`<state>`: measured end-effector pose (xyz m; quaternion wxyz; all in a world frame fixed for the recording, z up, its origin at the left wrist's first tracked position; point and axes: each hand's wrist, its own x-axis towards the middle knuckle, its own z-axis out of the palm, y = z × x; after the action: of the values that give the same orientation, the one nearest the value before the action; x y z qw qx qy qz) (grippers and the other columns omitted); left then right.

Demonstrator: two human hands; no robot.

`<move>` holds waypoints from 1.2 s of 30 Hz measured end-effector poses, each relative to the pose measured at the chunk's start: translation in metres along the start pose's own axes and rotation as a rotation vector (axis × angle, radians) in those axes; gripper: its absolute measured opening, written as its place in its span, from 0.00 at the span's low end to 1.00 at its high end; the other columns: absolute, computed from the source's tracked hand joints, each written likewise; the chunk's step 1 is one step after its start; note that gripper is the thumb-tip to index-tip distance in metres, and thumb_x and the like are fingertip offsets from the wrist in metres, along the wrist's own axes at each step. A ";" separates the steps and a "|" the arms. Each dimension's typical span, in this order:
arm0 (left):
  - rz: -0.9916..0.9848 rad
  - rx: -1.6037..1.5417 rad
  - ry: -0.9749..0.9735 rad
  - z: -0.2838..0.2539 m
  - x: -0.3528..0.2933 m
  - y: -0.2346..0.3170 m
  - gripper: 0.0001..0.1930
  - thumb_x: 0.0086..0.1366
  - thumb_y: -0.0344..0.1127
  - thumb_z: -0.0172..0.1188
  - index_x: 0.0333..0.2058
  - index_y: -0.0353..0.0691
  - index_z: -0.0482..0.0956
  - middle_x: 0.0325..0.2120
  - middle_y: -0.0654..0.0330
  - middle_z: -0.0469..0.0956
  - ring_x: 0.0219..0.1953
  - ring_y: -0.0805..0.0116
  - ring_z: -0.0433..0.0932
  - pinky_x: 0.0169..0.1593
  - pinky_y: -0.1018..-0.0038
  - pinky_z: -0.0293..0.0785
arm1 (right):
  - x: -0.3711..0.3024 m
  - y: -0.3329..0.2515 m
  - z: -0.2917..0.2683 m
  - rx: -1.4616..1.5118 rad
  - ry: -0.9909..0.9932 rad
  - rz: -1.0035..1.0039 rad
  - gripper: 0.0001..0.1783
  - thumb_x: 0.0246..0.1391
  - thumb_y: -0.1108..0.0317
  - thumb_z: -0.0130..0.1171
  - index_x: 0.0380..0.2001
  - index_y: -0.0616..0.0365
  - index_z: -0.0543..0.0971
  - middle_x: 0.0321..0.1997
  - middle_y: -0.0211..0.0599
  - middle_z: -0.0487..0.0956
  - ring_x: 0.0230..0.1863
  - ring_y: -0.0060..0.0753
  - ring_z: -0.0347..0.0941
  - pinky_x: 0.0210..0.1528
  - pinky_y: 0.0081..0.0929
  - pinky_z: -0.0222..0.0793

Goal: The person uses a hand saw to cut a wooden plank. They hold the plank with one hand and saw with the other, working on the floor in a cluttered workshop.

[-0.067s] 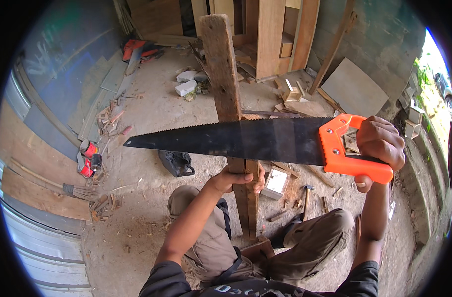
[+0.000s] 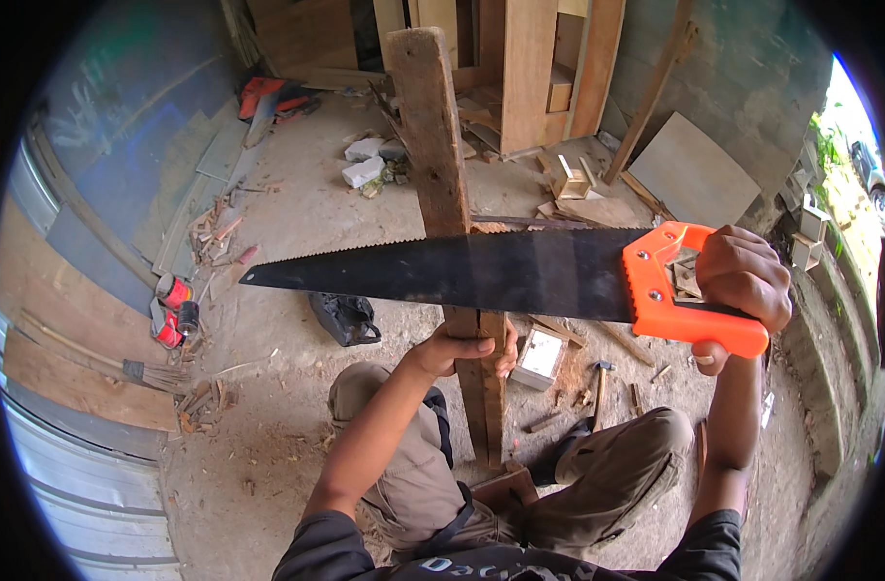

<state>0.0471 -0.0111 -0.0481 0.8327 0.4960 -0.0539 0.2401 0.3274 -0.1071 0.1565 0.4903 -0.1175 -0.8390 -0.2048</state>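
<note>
My right hand (image 2: 746, 286) is closed round the orange handle of a handsaw (image 2: 549, 273). The black blade reaches leftward across a long, rough wooden plank (image 2: 437, 145), teeth facing away from me. Where the blade passes, it hides part of the plank; whether the two touch I cannot tell. Just below the blade, my left hand (image 2: 459, 351) wraps round the plank, thumb across its face and fingertips showing on the right side. The plank stands between my legs, its lower end near the ground and its top leaning away.
A hammer (image 2: 601, 392) and a small white-topped box (image 2: 540, 356) lie near my right leg. A black bag (image 2: 346, 319) is left of the plank. Red cans (image 2: 173, 290) and a broom (image 2: 152, 373) are farther left. White blocks (image 2: 364, 172) and wood scraps lie beyond.
The saw and my right hand have shifted very slightly left. The plank's top has also edged left, while my left hand keeps its place.
</note>
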 end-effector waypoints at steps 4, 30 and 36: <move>0.014 0.014 0.034 0.006 0.003 0.003 0.19 0.62 0.45 0.63 0.38 0.33 0.73 0.25 0.55 0.75 0.31 0.62 0.75 0.37 0.64 0.71 | 0.002 -0.001 -0.001 -0.022 -0.024 0.009 0.34 0.50 0.37 0.64 0.17 0.60 0.70 0.13 0.31 0.67 0.12 0.27 0.63 0.15 0.25 0.57; -0.060 -0.090 -0.182 -0.018 0.015 -0.006 0.22 0.59 0.47 0.64 0.38 0.31 0.71 0.26 0.53 0.74 0.31 0.61 0.75 0.39 0.65 0.71 | -0.058 -0.041 0.091 -0.051 0.548 0.970 0.10 0.56 0.66 0.64 0.32 0.64 0.79 0.30 0.31 0.78 0.27 0.17 0.72 0.28 0.18 0.68; -0.096 -0.105 -0.175 -0.014 0.031 -0.014 0.24 0.59 0.49 0.62 0.40 0.30 0.71 0.28 0.51 0.75 0.32 0.58 0.76 0.40 0.63 0.71 | -0.043 -0.036 0.148 0.390 0.530 1.246 0.25 0.41 0.63 0.78 0.41 0.61 0.78 0.36 0.29 0.76 0.35 0.17 0.70 0.35 0.19 0.67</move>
<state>0.0785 0.0061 -0.0561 0.8602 0.4728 -0.1153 0.1526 0.2201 -0.0707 0.0463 0.7164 -0.4322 -0.4892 0.2464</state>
